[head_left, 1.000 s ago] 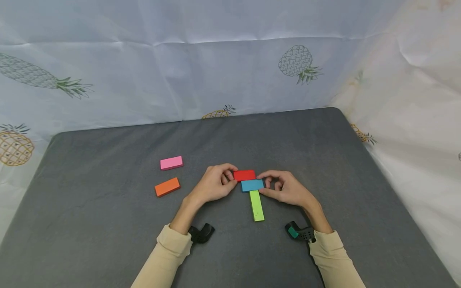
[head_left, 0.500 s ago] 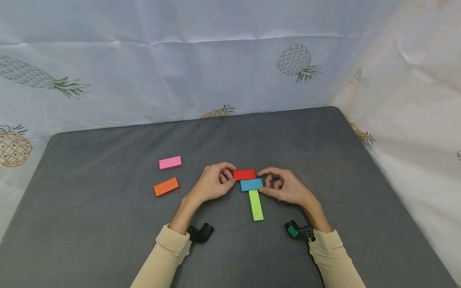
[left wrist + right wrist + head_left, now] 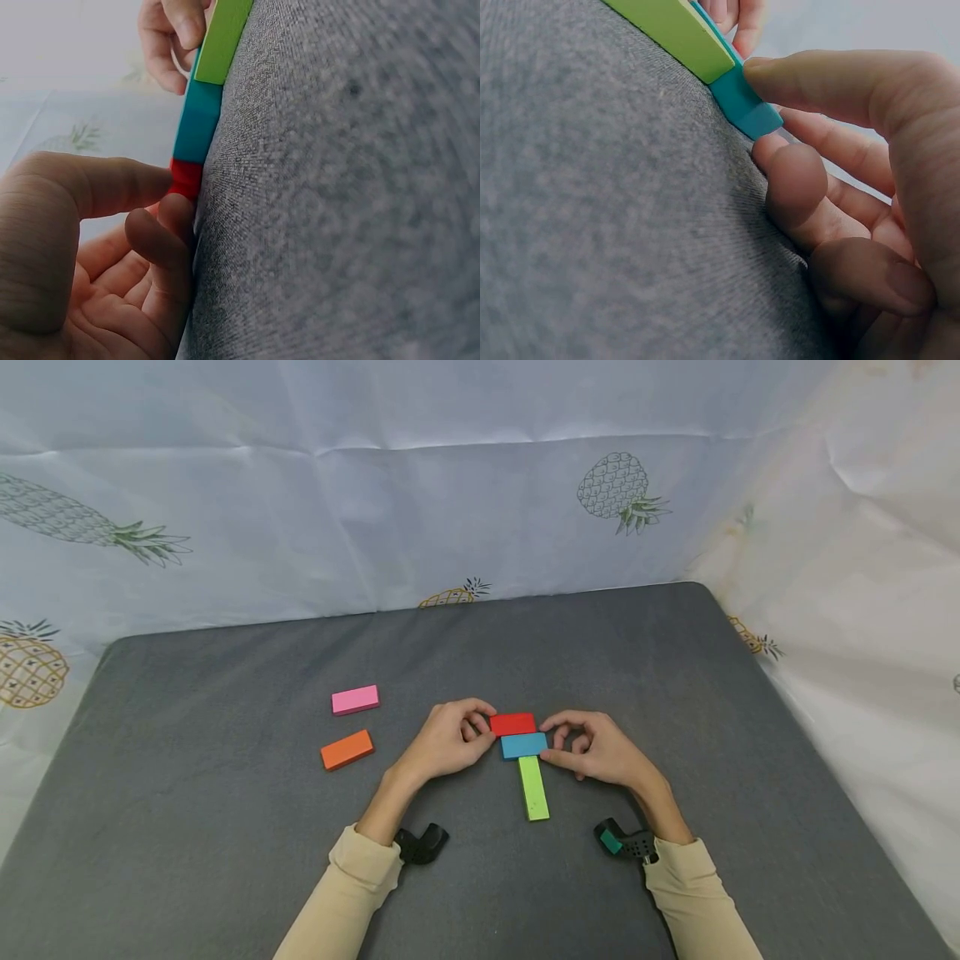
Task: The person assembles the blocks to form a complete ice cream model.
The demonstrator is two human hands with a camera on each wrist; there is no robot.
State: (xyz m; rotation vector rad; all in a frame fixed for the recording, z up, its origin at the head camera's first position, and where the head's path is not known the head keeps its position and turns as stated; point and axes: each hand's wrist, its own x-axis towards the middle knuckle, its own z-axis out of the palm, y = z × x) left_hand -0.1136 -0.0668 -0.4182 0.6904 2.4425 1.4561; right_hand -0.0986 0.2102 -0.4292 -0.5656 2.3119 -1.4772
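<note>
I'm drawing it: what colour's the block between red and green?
That block is blue, shown best in the head view.

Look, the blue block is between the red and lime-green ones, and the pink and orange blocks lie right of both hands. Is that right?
Not quite: in the head view, the pink block and orange block lie left of the left hand and the right hand. Yes, the blue block is between the red block and lime-green block.

No words, numbers or signs can be read anywhere: not on the small, bright, box-shaped blocks (image 3: 524, 745), the grey cloth worktop (image 3: 225, 827) or the white pineapple-print sheet (image 3: 450, 518).
</note>
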